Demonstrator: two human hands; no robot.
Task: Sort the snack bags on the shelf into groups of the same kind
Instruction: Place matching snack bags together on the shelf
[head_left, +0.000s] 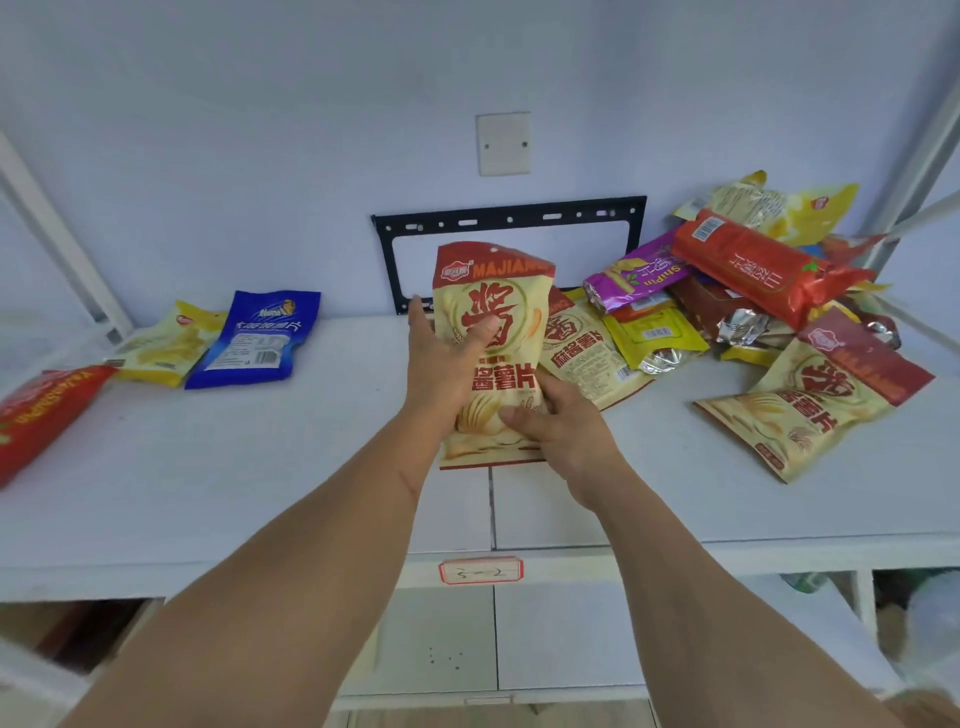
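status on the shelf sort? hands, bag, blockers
Left hand and right hand both grip the beige MAJIANG bag, upright above the shelf. Matching bag lies right. Unsorted pile at right; nothing blocking.

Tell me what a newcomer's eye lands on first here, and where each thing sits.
First, the beige MAJIANG bag held upright at the centre of the white shelf, in the grip of both the left hand and the right hand. Next, the jumbled pile of snack bags at the right rear. Last, the blue bag lying at the left beside a yellow bag.
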